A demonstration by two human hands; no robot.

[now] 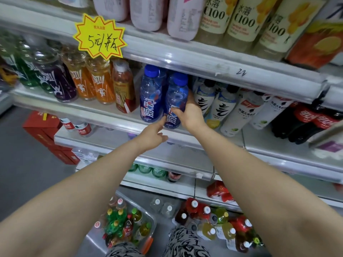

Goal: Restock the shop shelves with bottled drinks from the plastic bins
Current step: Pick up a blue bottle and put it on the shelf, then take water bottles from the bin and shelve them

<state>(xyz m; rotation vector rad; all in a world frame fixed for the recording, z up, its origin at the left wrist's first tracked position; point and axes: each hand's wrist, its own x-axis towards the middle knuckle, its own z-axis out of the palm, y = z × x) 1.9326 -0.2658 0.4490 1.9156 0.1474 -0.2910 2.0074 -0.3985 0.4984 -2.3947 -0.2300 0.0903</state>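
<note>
From my one head view, looking down past both forearms, my right hand (191, 114) is wrapped round the blue bottle (176, 93) from its right side, fingers curled over the label. The bottle stands upright on the middle shelf (104, 112), cap up, its base close to the front rail. My left hand (151, 135) is lower and to the left, grasping nothing, its fingers stretched forward; the fingertip looks to be touching the lower left of the same bottle, just above the rail. The bottle therefore lies straight ahead of the right hand and up and to the right of the left one, with its long axis vertical. A second blue bottle (150, 93) stands just to its left, touching or very nearly so, and white bottles (205, 98) crowd its right, behind my knuckles. I judge the coming move to be a short push or slide that seats the bottle in line with its neighbour, led by the right hand because it has the grip. Down by my knees, the plastic bin (151, 217) on the floor holds more mixed bottles.
</note>
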